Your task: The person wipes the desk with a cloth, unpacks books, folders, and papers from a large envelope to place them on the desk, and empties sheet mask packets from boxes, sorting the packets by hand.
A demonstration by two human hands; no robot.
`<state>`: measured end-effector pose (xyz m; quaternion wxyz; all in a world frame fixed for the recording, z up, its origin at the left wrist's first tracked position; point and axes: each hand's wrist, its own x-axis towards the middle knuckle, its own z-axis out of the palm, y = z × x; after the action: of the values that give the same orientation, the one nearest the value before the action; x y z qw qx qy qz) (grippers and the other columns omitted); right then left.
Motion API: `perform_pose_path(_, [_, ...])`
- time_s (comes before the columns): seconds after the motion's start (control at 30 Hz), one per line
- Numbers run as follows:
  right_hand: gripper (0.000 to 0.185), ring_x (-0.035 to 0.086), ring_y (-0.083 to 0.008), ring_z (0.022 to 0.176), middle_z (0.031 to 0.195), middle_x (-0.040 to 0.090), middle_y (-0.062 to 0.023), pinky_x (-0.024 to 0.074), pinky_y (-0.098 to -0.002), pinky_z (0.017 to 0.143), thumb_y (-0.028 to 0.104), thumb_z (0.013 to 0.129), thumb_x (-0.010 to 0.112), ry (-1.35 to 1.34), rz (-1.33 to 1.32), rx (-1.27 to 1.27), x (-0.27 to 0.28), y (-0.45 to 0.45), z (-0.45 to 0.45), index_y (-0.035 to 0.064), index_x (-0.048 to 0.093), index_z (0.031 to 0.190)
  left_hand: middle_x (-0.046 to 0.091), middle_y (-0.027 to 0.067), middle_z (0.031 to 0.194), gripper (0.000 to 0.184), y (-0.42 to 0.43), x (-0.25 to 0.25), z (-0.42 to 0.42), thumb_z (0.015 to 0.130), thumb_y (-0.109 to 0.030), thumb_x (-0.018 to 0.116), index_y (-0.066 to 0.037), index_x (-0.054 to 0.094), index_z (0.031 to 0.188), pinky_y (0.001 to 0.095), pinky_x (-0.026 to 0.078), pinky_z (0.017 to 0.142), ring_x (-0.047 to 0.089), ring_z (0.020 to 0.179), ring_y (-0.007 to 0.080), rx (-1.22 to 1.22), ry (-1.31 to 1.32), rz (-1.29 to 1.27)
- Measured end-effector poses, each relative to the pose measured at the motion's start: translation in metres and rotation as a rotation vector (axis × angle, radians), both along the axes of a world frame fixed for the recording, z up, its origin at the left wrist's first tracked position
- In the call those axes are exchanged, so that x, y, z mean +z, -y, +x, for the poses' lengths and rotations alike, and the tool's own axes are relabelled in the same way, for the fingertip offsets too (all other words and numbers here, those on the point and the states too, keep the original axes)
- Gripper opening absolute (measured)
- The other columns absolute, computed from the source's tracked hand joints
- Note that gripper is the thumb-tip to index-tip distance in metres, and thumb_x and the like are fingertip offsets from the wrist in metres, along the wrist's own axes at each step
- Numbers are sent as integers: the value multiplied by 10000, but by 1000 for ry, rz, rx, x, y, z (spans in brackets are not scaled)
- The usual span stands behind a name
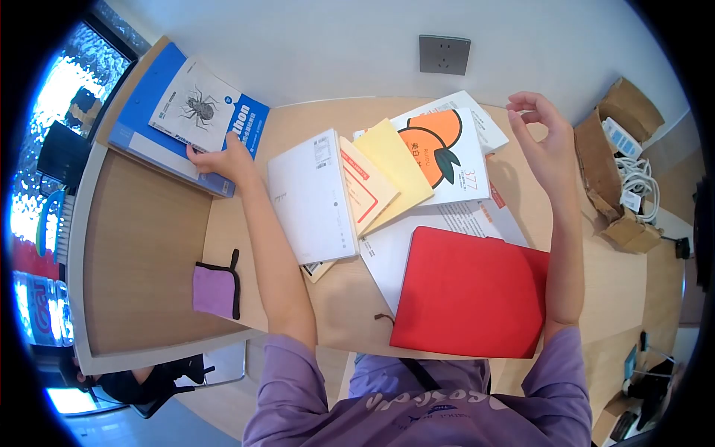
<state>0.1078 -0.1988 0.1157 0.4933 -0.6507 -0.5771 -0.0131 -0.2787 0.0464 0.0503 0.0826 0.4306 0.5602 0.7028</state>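
Note:
My left hand [226, 159] grips the lower edge of a blue-and-white Python book [195, 108] with a spider-like drawing on its cover, thumb on the front. The book leans at the upper left against a blue folder [139, 119]. My right hand [544, 123] is raised at the upper right, fingers loosely bent and apart, with nothing in it. Nearest to it is a white packet with orange fruit printed on it [469, 149]. Beside that lie yellow envelopes [398, 167], a white boxed item [313, 197] and a red notebook [473, 294].
A purple pouch [214, 289] lies at the left, beside the wooden partition [141, 253]. Printed sheets [380, 257] spread under the pile. On the right stands a cardboard box [599, 167] with a power strip [622, 138] and white cables [637, 182]. A wall socket [445, 55] is behind the desk.

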Motion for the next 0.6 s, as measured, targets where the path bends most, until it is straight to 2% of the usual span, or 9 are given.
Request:
perform_pose_path(0.07, [200,623,-115,780,948,691,-51,488,-272,692,104,873,653,-24,-6,5,2,1,-3,26,657,1058,325,280,1356,714,-11,-8,-2,841,-10,639,31,240,1433,380,456,973,443,1214,341,79,-54,76])
perform_pose_path(0.17, [198,624,-119,781,947,690,-53,492,-275,709,98,871,655,-15,4,8,3,2,-3,23,657,1054,521,215,1242,455,-13,-1,-15,955,-62,556,67,371,1351,347,505,890,577,1071,280,-280,482,188])
perform_pose_path(0.2, [198,625,-120,782,946,689,-53,493,-276,716,96,870,655,-5,10,7,3,2,-2,22,657,1053,626,161,1082,245,-12,1,-18,1030,-102,459,91,497,1176,328,521,801,625,887,243,-334,569,154])
perform_pose_path(0.3, [199,625,-124,784,945,690,-56,495,-280,739,94,869,657,-42,1,12,4,3,-4,15,655,1052,627,152,1035,196,-21,-12,-38,1031,-109,463,74,531,1052,331,509,782,602,863,219,-367,559,118])
perform_pose_path(0.33, [200,626,-125,785,947,690,-57,496,-280,739,95,870,658,-33,4,13,4,3,-4,13,655,1052,627,148,1012,185,-25,-16,-34,1030,-100,462,64,530,980,323,496,764,584,855,199,-290,513,184])
perform_pose_path(0.43, [202,628,-129,788,952,692,-61,497,-279,739,98,871,659,-6,11,16,3,2,-4,11,654,1053,627,149,1016,189,-23,-25,-31,1030,-102,459,73,528,1014,315,490,771,582,858,192,-181,250,227])
perform_pose_path(0.53, [201,630,-134,788,954,693,-64,497,-282,738,100,873,659,3,14,19,1,0,-4,14,654,1054,633,160,1027,220,-27,-27,-31,1030,-118,460,87,526,1075,313,492,792,595,882,205,-167,189,178])
perform_pose_path(0.6, [199,631,-138,787,954,694,-65,497,-284,738,101,875,656,2,-3,31,0,0,-7,17,655,1055,631,180,1058,237,-30,-29,-30,1025,-120,477,92,517,1123,312,492,802,604,919,219,-68,147,136])
